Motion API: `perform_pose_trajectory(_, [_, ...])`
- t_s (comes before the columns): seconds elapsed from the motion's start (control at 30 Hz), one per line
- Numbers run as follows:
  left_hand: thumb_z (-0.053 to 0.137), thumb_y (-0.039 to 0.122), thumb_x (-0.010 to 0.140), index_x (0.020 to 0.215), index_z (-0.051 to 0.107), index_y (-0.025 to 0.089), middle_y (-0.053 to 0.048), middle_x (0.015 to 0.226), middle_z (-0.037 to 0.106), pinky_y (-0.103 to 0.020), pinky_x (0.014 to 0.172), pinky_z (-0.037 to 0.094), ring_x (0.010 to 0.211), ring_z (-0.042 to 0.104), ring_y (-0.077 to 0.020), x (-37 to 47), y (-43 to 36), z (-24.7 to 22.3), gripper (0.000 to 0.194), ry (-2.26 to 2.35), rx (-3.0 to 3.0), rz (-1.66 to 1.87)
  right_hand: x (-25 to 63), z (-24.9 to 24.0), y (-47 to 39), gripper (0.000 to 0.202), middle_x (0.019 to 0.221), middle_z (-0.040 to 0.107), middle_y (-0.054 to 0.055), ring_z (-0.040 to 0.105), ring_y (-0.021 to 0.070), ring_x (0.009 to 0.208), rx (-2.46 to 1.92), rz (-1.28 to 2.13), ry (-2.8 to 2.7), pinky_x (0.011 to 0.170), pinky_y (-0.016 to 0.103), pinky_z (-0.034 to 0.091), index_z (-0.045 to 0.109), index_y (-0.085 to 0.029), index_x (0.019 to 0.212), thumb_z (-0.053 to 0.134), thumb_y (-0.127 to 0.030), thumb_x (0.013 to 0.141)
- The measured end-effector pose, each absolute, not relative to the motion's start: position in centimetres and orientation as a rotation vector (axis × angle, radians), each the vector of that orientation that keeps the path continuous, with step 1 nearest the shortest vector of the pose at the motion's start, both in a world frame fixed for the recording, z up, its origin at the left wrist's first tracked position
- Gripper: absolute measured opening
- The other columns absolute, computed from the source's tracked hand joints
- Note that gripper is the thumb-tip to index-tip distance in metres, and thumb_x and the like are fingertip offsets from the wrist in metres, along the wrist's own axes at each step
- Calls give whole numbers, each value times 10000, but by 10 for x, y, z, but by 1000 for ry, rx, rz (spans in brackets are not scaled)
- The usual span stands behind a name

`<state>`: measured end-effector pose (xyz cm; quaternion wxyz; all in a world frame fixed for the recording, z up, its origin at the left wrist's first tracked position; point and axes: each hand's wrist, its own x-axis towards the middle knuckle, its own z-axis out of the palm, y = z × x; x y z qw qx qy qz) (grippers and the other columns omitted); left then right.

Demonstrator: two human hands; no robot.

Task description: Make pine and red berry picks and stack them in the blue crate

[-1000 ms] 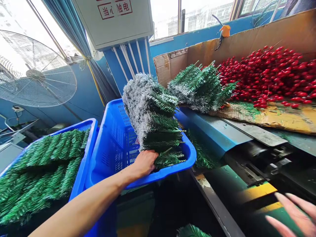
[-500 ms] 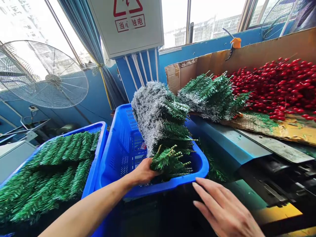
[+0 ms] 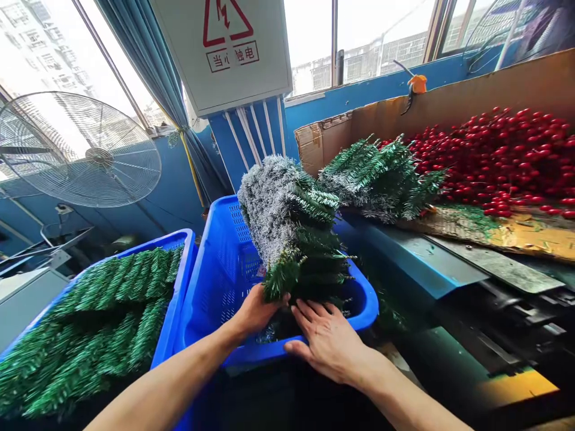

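Note:
My left hand [image 3: 258, 309] is closed on a small green pine sprig [image 3: 282, 276] at the near end of a blue basket [image 3: 211, 263]. Inside the basket, on its right side, a stack of frosted pine branches [image 3: 274, 206] stands tall, white tips to the left and green to the right. My right hand [image 3: 327, 338] reaches over the basket's near rim, palm down with fingers spread, its fingertips against the dark lower part of the stack. The thumb points left beside the rim. Nothing shows in its grip.
A second blue basket [image 3: 182, 269] of green branches [image 3: 112, 305] stands at left. At right are more frosted branches [image 3: 372, 176], red berries [image 3: 507, 155] in a cardboard box [image 3: 449, 99], and a metal machine [image 3: 426, 257]. A fan [image 3: 99, 155] and electrical box [image 3: 238, 78] are behind.
My right hand has moved left from outside the basket, over its rim to the stack. My left hand has shifted slightly left with the sprig. The view has tilted a little.

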<state>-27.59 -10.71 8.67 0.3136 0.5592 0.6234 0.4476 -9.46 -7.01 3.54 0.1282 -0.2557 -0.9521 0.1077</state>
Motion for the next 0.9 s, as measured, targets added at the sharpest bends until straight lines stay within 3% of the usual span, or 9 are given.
perform_pose_trajectory(0.17, [648, 515, 768, 690, 610, 160, 17, 564, 575, -233, 544, 426, 532, 520, -110, -284, -96, 125, 366, 1624, 1383, 1479, -102, 46, -61, 672, 1126, 653, 133, 587, 338, 1024, -832, 411, -2828, 867, 520, 461, 647, -160, 1157, 309, -690, 918])
perform_pose_trajectory(0.3, [738, 479, 709, 765, 607, 160, 16, 620, 606, -233, 546, 478, 552, 572, -111, -265, -93, 141, 349, 1395, 993, 1794, -96, 41, -61, 705, 1420, 424, 153, 377, 375, 1280, -815, 330, -2708, 973, 555, 388, 501, -162, 1351, 399, -688, 893])
perform_pose_trajectory(0.37, [785, 437, 673, 816, 606, 165, 20, 665, 624, -234, 551, 498, 566, 592, -110, -247, -93, 144, 356, 1263, 827, 1860, -86, 38, -64, 685, 1462, 357, 157, 282, 383, 1339, -825, 308, -2503, 1034, 605, 300, 470, -159, 1379, 422, -651, 905])
perform_pose_trajectory(0.43, [807, 408, 654, 849, 600, 177, 30, 698, 630, -245, 586, 522, 589, 606, -108, -224, -89, 144, 366, 1148, 730, 1896, -75, 39, -70, 621, 1445, 388, 152, 295, 338, 1350, -810, 521, -2178, 1079, 583, 261, 426, -162, 1408, 360, -583, 957])
perform_pose_trajectory(0.57, [800, 425, 659, 829, 604, 182, 36, 707, 632, -258, 653, 537, 611, 610, -102, -166, -76, 135, 355, 1026, 633, 1846, -58, 55, -82, 627, 1497, 304, 116, 366, 218, 1334, -740, 1352, -1273, 1030, 449, 415, 53, -193, 1519, 29, -536, 994])
perform_pose_trajectory(0.67, [795, 449, 653, 806, 619, 167, 22, 701, 634, -260, 659, 524, 633, 607, -119, -114, -68, 115, 366, 1030, 618, 1703, -54, 55, -76, 731, 1507, 275, 119, 389, 223, 1319, -839, 1523, -869, 994, 411, 457, -16, -157, 1517, -75, -605, 943])
perform_pose_trajectory(0.73, [793, 455, 651, 790, 616, 163, 16, 704, 635, -269, 683, 516, 656, 606, -132, -81, -66, 99, 368, 1065, 633, 1666, -45, 43, -65, 725, 1472, 341, 136, 448, 224, 1277, -1013, 1362, -894, 955, 388, 486, 13, -132, 1517, -88, -575, 952])
perform_pose_trajectory(0.8, [767, 466, 679, 757, 601, 167, 17, 701, 627, -267, 716, 503, 678, 598, -135, -54, -65, 86, 350, 1112, 715, 1668, -22, 27, -53, 648, 1419, 415, 169, 514, 205, 1216, -1249, 1000, -1118, 898, 367, 514, 8, -105, 1510, -133, -445, 977])
perform_pose_trajectory(0.9, [694, 497, 747, 708, 574, 173, 20, 666, 596, -239, 660, 479, 645, 565, -123, -28, -65, 74, 348, 1139, 923, 1524, 47, 8, -48, 570, 1394, 437, 195, 507, 203, 1220, -1461, 500, -1378, 902, 393, 501, 14, -91, 1504, -104, -326, 998])
